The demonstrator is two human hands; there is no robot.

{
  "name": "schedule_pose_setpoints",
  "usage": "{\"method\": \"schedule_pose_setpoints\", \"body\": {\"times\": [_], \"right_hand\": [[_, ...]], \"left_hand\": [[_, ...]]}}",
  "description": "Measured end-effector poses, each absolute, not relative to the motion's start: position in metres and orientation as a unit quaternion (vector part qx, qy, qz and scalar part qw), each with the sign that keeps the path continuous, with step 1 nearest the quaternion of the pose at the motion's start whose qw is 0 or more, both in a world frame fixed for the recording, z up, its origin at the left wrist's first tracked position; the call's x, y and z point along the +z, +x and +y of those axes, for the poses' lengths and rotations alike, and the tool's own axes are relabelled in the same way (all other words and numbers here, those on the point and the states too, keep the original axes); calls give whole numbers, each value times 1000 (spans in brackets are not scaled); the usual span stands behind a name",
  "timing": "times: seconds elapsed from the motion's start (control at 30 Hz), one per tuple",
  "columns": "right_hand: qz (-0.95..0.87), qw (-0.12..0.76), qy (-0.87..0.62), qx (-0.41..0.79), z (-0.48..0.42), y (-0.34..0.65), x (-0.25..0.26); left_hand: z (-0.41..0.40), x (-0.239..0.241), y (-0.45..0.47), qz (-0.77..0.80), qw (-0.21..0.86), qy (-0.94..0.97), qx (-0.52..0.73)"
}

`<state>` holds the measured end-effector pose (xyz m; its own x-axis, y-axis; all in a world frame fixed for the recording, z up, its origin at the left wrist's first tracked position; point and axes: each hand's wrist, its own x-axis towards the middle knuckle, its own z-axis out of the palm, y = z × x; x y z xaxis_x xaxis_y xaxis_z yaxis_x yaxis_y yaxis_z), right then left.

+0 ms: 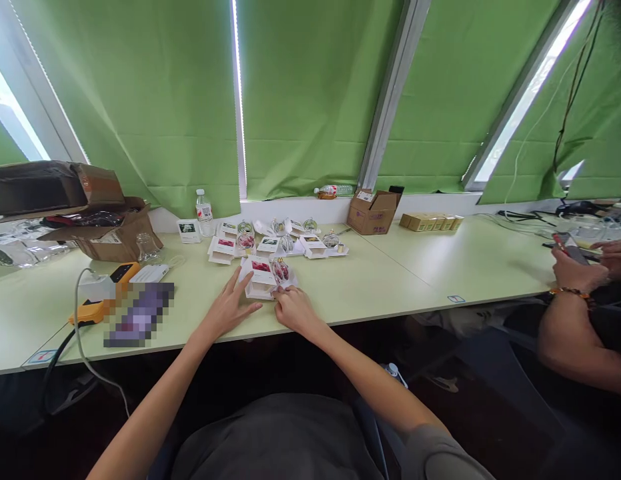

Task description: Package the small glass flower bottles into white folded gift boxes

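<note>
Forearms (360, 360) reach forward, hands (299, 311) touching illegibly printed box (261, 276).

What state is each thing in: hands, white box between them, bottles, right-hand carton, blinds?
Left hand: spread, touching the white box
Right hand: fingers curled; grip unclear
White box: flaps open
Front bottle: upright, capped
Sill bottle: on its side
Carton: flaps open
Blinds: lowered

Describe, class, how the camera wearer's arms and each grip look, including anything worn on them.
The left grip and right grip are ungloved human hands with slender fingers. Both forearms are bare; no watch, bracelet, cable or marking shows. A plain grey sleeve covers the right upper arm; the left sleeve is out of view.
</note>
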<state>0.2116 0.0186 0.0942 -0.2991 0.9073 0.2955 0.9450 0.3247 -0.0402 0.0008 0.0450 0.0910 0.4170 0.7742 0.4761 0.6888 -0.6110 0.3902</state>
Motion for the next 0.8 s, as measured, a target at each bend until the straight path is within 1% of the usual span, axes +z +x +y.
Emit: {"method": "schedule_pose_setpoints", "body": {"times": [0.1,0.2,0.27,0.37,0.4,0.43,0.5,0.63,0.7,0.8], "right_hand": [[-812,143,-562,-59,21,216,97],[-813,175,-554,-18,26,224,101],[-792,224,-568,6,31,231,105],[-722,332,-607,-10,44,244,110],[-705,358,-612,-15,50,248,111],[-701,365,-613,-6,57,251,111],[-720,355,-595,33,72,257,110],[-741,295,-595,96,99,259,107],[-752,276,-590,101,106,257,107],[-768,264,-579,74,113,252,108]], "left_hand": [[46,89,0,431,62,855,283],[49,88,-1,448,83,850,264],[49,88,-1,453,94,848,258],[46,91,0,454,102,849,248],[45,92,0,456,104,849,246],[44,94,0,457,105,849,245],[43,95,0,461,106,846,246],[43,96,1,464,107,844,245],[43,96,1,463,106,845,245],[43,96,0,463,101,846,244]]}}
